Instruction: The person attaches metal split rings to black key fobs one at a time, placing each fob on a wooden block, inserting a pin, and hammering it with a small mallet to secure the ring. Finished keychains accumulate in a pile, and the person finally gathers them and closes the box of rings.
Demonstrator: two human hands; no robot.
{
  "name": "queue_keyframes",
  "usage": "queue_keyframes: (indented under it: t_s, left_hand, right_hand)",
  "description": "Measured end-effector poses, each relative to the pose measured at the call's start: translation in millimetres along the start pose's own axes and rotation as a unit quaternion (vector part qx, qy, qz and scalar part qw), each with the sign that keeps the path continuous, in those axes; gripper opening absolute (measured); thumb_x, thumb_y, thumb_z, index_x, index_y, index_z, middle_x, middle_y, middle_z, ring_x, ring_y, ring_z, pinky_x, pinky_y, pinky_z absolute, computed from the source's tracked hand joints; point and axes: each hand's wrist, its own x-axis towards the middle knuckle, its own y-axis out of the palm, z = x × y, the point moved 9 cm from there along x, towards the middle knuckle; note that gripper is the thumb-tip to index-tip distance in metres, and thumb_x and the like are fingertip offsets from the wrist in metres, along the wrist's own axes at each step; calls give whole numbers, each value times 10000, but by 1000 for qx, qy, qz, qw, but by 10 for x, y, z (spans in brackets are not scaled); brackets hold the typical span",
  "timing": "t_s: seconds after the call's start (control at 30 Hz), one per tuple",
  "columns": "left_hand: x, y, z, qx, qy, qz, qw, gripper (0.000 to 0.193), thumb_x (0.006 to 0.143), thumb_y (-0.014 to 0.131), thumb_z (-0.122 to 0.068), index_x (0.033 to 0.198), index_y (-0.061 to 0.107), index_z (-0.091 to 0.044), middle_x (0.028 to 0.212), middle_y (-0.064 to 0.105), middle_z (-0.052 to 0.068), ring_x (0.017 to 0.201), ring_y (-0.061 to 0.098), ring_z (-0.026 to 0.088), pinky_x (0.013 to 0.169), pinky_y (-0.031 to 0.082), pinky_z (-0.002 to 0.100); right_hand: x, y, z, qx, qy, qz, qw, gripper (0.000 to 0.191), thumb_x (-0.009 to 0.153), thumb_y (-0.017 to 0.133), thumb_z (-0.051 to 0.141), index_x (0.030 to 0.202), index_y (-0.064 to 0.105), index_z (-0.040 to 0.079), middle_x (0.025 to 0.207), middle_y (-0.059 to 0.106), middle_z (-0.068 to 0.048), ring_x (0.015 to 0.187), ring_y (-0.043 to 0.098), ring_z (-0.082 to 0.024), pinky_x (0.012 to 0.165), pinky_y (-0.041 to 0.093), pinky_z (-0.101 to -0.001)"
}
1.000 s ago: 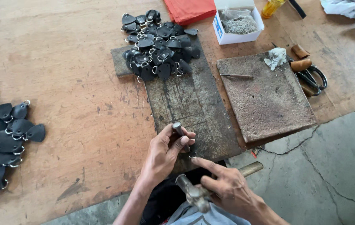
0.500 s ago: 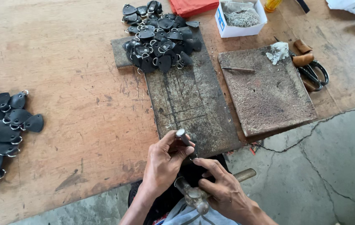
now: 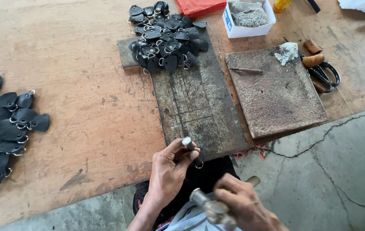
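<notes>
My left hand (image 3: pixel 171 169) pinches a short metal punch (image 3: pixel 187 143) upright at the near end of a dark worn metal plate (image 3: pixel 199 107). A small metal ring (image 3: pixel 198 165) shows just under its fingers. My right hand (image 3: pixel 244 205) grips a hammer (image 3: pixel 210 208) by its wooden handle, low and close to my body, its metal head to the left of the hand. A heap of black leather tabs with metal rings (image 3: pixel 165 36) lies at the plate's far end.
A second spread of black leather tabs (image 3: pixel 2 128) covers the table's left side. A brown square block (image 3: pixel 276 94) with a thin tool on it, black scissors (image 3: pixel 326 75), a white box of small metal parts (image 3: pixel 248 19) and red cloth (image 3: pixel 199 6) lie to the right and back.
Both hands have drawn nearer to my body. The left hand with the punch slid to the plate's near edge, and the hammer has dropped lower.
</notes>
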Motion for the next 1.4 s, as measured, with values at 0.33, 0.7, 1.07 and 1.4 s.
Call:
queue_keyframes:
  t_s: [0.33,0.7,1.07,1.4]
  left_hand:
    - [-143,73,-192,100,133,-24,986,168,903,735,-9,1070,726,-26,876,787,92,751,766,148,682,595,275]
    - [-310,166,-354,199,290,-46,935,267,886,716,20,1146,674,-24,987,746,148,847,738,330,679,595,382]
    - [-283,155,-267,183,300,-58,934,252,895,719,2,1143,680,-18,973,749,167,822,732,351,654,589,409]
    - [-337,200,-334,216,331,-80,915,243,892,738,-26,1127,677,-17,950,749,136,832,735,310,660,590,392]
  right_hand:
    - [-459,-884,-497,62,257,-136,955,192,962,682,210,1072,624,64,792,547,-33,606,509,-122,521,473,-284]
    - [-133,-1028,107,74,198,-72,975,387,939,584,250,1288,621,86,627,579,-28,534,546,-131,477,497,-326]
    - [183,-1134,551,24,122,-34,992,236,985,592,281,1030,589,49,713,594,-52,585,551,-157,558,467,-350]
    - [-125,-1910,820,88,-88,-205,971,261,1053,514,316,1192,607,116,748,620,16,595,595,-74,539,539,-291]
